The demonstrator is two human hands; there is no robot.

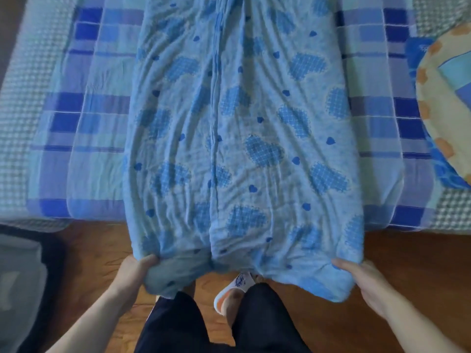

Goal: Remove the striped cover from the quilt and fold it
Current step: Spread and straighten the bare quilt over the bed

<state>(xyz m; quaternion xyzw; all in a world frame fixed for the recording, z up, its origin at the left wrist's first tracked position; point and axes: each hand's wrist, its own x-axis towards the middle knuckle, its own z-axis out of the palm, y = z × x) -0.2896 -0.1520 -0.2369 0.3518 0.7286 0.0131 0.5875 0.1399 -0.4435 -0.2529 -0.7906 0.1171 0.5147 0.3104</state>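
A light blue cloth with darker blue heart prints (239, 128) lies lengthwise across the bed and hangs over its near edge, with a seam running down its middle. My left hand (133, 270) grips its near left corner, thumb on top. My right hand (362, 284) grips the near right corner. Under it, a blue and purple plaid striped fabric (96, 118) is spread over the bed on both sides.
A round pillow with orange spots (448, 103) lies at the bed's right. A checked sheet (23, 98) shows at the bed's left. Wooden floor (407, 263) is below, with my legs and a white slipper (237, 286). A grey object (17, 284) sits bottom left.
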